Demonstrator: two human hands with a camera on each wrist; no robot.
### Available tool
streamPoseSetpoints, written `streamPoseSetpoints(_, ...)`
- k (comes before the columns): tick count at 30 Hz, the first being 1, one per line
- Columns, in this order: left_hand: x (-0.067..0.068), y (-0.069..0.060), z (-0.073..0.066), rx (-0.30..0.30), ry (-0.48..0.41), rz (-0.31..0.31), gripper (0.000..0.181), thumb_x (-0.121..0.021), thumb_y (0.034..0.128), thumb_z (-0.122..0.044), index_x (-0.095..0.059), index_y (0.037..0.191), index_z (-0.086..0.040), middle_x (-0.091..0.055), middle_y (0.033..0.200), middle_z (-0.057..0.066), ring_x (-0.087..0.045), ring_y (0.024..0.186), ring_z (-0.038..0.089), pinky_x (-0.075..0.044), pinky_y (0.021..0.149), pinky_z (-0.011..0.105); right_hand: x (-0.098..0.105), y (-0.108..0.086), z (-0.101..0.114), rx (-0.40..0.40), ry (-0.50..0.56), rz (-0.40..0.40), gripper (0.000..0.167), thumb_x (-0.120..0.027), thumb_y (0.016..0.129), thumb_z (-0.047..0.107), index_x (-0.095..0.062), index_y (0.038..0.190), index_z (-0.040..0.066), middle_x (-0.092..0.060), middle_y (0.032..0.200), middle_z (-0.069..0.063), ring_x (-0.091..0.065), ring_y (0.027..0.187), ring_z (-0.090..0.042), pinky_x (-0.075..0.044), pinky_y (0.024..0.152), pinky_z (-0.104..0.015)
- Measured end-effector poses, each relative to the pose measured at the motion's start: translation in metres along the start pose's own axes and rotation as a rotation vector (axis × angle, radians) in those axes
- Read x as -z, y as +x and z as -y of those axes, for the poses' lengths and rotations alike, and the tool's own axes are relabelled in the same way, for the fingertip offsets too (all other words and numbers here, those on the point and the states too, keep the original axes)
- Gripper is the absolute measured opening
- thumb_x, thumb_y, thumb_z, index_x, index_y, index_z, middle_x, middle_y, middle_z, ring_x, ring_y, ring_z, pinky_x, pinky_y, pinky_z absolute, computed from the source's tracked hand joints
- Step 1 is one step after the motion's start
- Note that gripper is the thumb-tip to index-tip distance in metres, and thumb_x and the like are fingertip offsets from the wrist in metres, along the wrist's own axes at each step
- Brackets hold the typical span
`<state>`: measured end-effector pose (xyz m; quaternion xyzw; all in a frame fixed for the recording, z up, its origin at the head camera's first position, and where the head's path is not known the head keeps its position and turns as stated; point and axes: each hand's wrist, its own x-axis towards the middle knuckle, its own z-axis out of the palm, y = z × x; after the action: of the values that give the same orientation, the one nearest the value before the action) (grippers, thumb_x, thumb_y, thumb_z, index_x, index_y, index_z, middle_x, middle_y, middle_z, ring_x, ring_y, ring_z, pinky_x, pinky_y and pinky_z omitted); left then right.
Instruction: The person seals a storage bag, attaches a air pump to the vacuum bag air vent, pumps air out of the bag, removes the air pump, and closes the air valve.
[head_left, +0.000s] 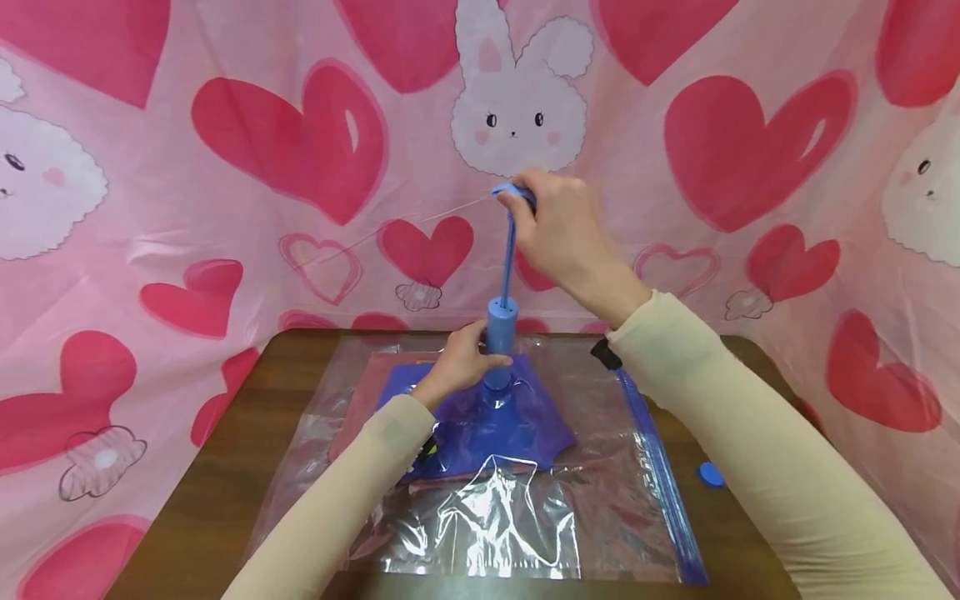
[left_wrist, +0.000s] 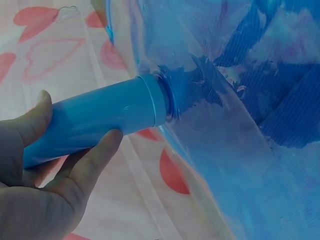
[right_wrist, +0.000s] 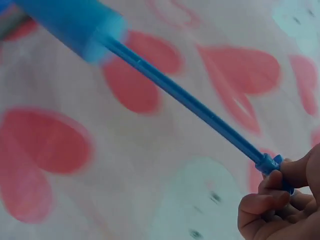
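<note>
A blue hand pump (head_left: 501,329) stands upright on a transparent bag (head_left: 600,500) that holds folded blue and reddish cloth. My left hand (head_left: 462,358) grips the pump's barrel (left_wrist: 100,112), thumb on one side and fingers on the other. In the left wrist view, the barrel's collared end meets the bag's film. High above, my right hand (head_left: 558,221) pinches the pump's handle (right_wrist: 272,167), and the long thin rod (right_wrist: 185,99) is drawn far out of the barrel. The bag's film looks wrinkled and shiny.
A small round blue cap (head_left: 711,475) lies on the brown table (head_left: 217,500) to the right of the bag. Along the bag's right side runs a blue zip strip (head_left: 660,475). A pink curtain (head_left: 427,167) with hearts and rabbits hangs behind and beside the table.
</note>
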<state>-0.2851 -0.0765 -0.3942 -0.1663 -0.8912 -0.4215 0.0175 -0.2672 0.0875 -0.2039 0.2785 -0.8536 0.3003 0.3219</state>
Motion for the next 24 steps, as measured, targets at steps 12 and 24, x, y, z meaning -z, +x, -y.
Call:
streamPoseSetpoints(12,0.001,0.003,0.001,-0.033,-0.017,0.028,0.056,-0.086,0.0882,-0.012,-0.059,0.136,0.001,-0.071,0.12,0.018,-0.07,0.106,0.033,-0.057,0.093,0.045,-0.066,-0.054,-0.036,-0.065,-0.046,0.3,0.014,-0.069,0.102,0.01,-0.072,0.103,-0.004,-0.063,0.072,-0.008,-0.068,0.071,-0.027,-0.06,0.07,-0.04)
streamPoseSetpoints(24,0.004,0.001,-0.004,0.009,-0.016,0.062,0.052,-0.086,0.0901,-0.015,-0.06,0.133,0.0,-0.069,0.126,0.02,-0.067,0.116,0.038,-0.055,0.099,0.052,0.014,0.011,0.01,-0.009,0.013,-0.005,0.021,-0.062,0.107,0.014,-0.072,0.105,-0.004,-0.056,0.072,-0.012,-0.049,0.062,-0.024,-0.039,0.06,-0.031)
